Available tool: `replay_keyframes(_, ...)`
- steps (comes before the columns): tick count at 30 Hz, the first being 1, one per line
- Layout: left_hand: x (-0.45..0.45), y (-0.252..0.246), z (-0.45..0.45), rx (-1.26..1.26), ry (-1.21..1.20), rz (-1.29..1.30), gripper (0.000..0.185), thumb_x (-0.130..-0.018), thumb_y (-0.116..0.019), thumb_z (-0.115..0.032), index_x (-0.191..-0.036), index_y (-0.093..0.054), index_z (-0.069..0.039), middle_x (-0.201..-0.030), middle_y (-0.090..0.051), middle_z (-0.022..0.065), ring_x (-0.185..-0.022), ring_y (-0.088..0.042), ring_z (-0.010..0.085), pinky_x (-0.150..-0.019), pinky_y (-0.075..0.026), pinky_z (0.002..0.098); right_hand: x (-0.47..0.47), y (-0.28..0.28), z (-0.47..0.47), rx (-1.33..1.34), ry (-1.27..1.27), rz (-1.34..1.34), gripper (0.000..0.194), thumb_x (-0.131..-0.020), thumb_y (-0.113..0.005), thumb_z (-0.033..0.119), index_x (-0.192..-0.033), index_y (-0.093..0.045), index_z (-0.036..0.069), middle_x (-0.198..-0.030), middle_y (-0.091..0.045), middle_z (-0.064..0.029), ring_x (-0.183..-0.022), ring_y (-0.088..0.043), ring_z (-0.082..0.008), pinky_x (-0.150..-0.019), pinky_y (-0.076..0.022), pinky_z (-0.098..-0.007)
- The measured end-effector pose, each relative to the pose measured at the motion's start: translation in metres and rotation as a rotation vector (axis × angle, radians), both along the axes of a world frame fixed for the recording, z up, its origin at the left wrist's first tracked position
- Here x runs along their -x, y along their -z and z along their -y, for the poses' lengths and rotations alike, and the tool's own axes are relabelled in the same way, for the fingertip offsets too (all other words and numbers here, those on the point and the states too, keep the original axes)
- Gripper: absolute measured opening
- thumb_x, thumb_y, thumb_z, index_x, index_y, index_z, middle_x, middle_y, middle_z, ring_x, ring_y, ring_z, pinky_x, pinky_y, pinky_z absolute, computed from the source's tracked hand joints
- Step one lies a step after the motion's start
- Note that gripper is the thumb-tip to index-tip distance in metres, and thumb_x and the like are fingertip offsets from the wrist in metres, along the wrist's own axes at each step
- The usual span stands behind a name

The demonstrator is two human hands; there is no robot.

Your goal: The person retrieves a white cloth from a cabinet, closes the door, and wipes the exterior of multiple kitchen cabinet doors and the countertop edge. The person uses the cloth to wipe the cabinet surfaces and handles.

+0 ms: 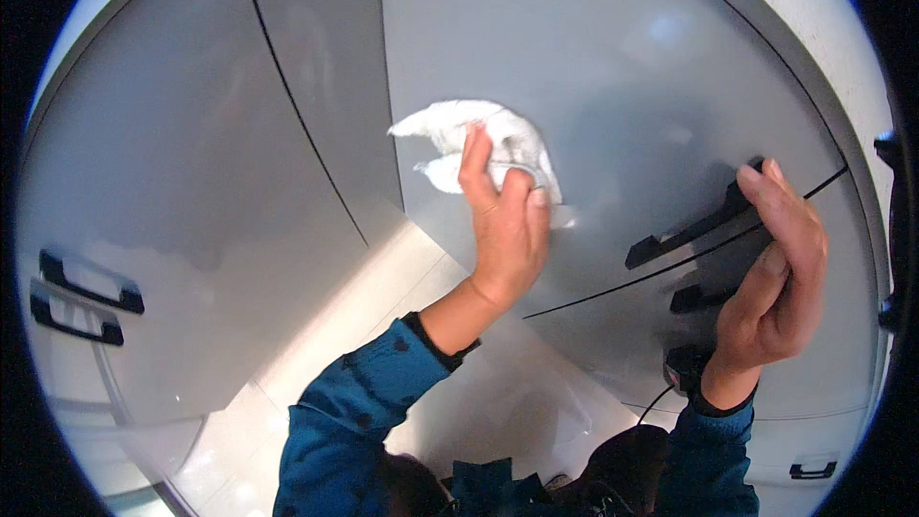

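My left hand point(506, 244) presses a crumpled white cloth point(528, 140) against a smooth grey cabinet door point(574, 36). Some of its fingers are curled into the fabric, while one stretches out over it. The cloth spreads beyond the fingertips, close to the door's left edge. Further right, my right hand point(786, 280) is raised with bent fingers and a gap between thumb and forefinger. It holds nothing that I can see. Its fingertips overlap the upper end of a long black handle point(689, 233); whether they touch it I cannot tell.
A second black handle point(693, 298) is partly hidden behind my right hand. Two more black handles point(93, 291) sit on the grey cabinet front point(179, 158) at left. A small black device point(686, 366) with a cable is at my right wrist. Pale floor tiles point(402, 266) show between the cabinets.
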State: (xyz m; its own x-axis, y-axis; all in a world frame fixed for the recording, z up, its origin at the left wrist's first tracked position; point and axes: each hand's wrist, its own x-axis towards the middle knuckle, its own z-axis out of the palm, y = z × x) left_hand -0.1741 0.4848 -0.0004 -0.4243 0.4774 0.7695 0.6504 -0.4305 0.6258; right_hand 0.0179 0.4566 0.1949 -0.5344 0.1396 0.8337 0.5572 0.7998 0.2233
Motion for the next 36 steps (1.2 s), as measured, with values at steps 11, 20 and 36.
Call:
replay_keyframes(11, -0.117, 0.169, 0.064, 0.538, 0.036, 0.487, 0.02, -0.101, -0.046, -0.01, -0.112, -0.043, 0.006, -0.146, -0.022, 0.0379, -0.13, -0.033, 0.0517, -0.111, -0.029, 0.0489, 0.006, -0.001, 0.004, 0.07, -0.06, -0.018, 0.029, -0.097, -0.041, -0.003, -0.111, -0.066, -0.001, -0.106, -0.072, -0.0161, -0.114, -0.066, -0.0314, -0.1, -0.0481, -0.0372)
replay_keyframes(20, -0.045, 0.115, -0.011, 0.038, -0.239, 0.347, 0.032, -0.099, -0.042, -0.008, -0.121, -0.035, 0.014, -0.152, -0.017, 0.0382, -0.139, -0.023, 0.0532, -0.117, -0.018, 0.0535, -0.001, 0.007, -0.008, 0.126, -0.056, -0.009, 0.032, -0.105, -0.035, 0.007, -0.124, -0.06, 0.003, -0.116, -0.069, -0.0177, -0.121, -0.062, -0.0321, -0.111, -0.0439, -0.0444)
replay_keyframes(36, -0.12, 0.269, 0.011, 0.394, -0.345, 0.607, 0.047, -0.103, -0.044, -0.018, -0.133, -0.034, 0.016, -0.143, -0.027, 0.0385, -0.133, -0.03, 0.0506, -0.114, -0.024, 0.053, 0.002, -0.003, -0.004, -0.023, 0.008, 0.047, 0.035, -0.105, -0.031, 0.008, -0.126, -0.057, -0.003, -0.116, -0.068, -0.0239, -0.113, -0.065, -0.0319, -0.107, -0.0451, -0.043)
